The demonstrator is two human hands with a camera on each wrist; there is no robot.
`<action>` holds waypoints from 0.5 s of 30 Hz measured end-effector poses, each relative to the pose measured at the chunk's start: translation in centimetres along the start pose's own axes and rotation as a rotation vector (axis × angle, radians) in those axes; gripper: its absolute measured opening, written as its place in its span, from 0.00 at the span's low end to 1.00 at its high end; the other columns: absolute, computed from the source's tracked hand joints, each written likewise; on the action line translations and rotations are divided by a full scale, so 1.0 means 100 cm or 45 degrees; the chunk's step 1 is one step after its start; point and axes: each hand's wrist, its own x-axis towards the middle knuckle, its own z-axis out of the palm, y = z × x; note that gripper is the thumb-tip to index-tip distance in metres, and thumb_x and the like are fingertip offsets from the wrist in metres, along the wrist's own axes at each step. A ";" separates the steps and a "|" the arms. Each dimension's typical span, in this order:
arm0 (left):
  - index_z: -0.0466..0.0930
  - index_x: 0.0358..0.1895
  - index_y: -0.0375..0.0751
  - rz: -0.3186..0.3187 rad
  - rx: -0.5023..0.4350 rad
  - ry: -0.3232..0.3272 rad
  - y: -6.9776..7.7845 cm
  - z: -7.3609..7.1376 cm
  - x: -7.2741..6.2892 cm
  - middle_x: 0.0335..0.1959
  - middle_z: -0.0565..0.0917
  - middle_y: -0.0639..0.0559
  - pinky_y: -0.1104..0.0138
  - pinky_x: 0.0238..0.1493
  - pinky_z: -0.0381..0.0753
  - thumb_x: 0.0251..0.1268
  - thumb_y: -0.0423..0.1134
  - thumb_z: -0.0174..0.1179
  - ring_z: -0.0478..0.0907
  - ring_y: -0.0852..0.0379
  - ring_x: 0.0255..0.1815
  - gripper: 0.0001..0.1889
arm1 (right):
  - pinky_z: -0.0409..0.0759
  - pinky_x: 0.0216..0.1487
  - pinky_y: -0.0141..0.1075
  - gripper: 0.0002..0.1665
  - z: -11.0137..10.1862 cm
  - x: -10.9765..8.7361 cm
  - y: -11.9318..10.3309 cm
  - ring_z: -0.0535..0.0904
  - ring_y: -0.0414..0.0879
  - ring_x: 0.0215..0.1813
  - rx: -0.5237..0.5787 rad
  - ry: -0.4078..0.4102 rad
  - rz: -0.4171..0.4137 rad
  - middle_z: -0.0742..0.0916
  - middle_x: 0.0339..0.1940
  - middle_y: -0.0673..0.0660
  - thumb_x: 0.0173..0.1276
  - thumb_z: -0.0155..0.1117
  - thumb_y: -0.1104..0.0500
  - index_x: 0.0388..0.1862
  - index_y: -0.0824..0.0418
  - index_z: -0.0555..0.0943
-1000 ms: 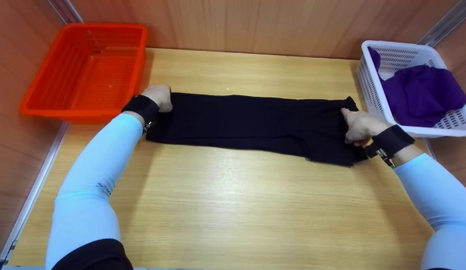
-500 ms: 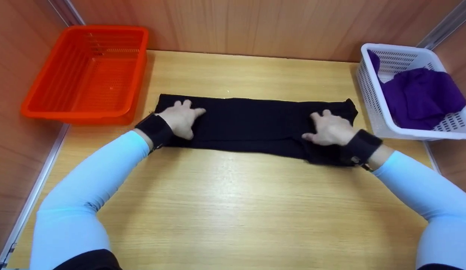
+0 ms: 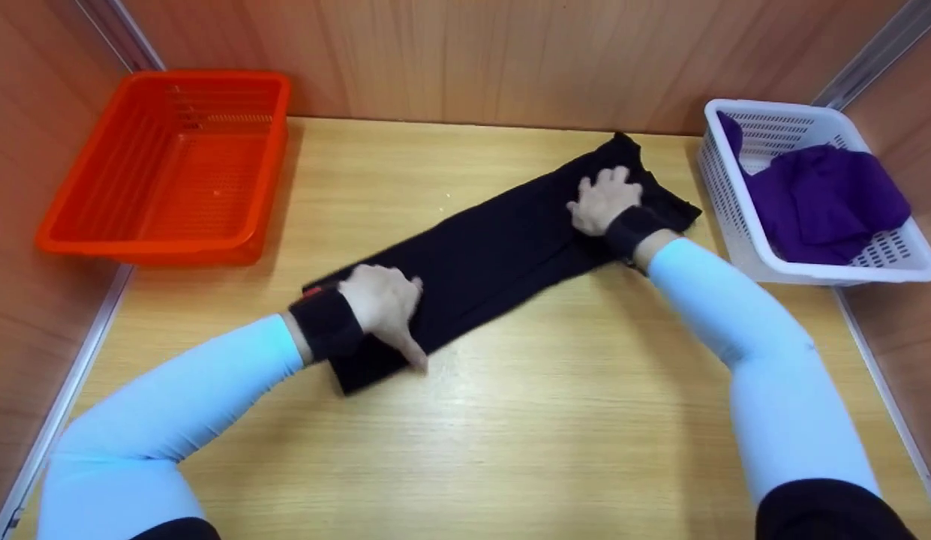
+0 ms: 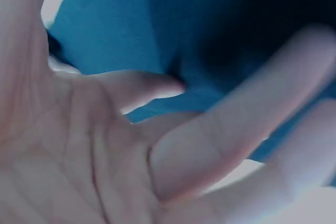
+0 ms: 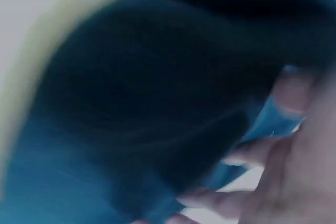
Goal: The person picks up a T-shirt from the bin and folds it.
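Observation:
A pair of black trousers, folded lengthwise into a long strip, lies slanted on the table, its far end up to the right. My left hand rests on the near left end, thumb stretched toward the front edge of the cloth. Near the wider right end, my right hand lies on the fabric with its fingers spread. In the left wrist view the cloth looks blue behind the straight fingers. The right wrist view is blurred, with dark cloth beside the fingertips.
An orange basket stands at the back left, nothing visible inside. At the back right is a white basket holding purple cloth. Wooden panels enclose the table at the back and sides.
Both hands moved from the ends onto the top of the trousers. The trousers then turned: the left end came toward me and the right end swung away toward the back panel.

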 end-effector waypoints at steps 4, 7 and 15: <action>0.82 0.71 0.35 0.066 0.149 0.048 0.029 -0.002 0.003 0.59 0.90 0.33 0.42 0.47 0.95 0.46 0.79 0.80 0.90 0.34 0.57 0.59 | 0.92 0.56 0.62 0.25 0.002 0.005 -0.035 0.87 0.72 0.63 -0.110 0.208 -0.007 0.90 0.59 0.76 0.78 0.58 0.50 0.51 0.71 0.89; 0.76 0.81 0.47 0.175 0.209 0.153 0.029 -0.002 0.012 0.77 0.80 0.32 0.39 0.47 0.95 0.56 0.62 0.84 0.83 0.31 0.69 0.50 | 0.93 0.57 0.59 0.26 0.000 0.012 -0.050 0.92 0.67 0.57 -0.041 0.293 0.000 0.94 0.52 0.71 0.81 0.57 0.47 0.42 0.67 0.89; 0.55 0.93 0.62 0.475 0.239 0.206 0.017 0.000 0.033 0.96 0.50 0.38 0.26 0.74 0.78 0.50 0.58 0.90 0.55 0.24 0.93 0.68 | 0.72 0.85 0.66 0.54 -0.009 0.029 -0.074 0.66 0.82 0.85 0.003 0.066 0.078 0.64 0.86 0.87 0.88 0.37 0.32 0.91 0.74 0.54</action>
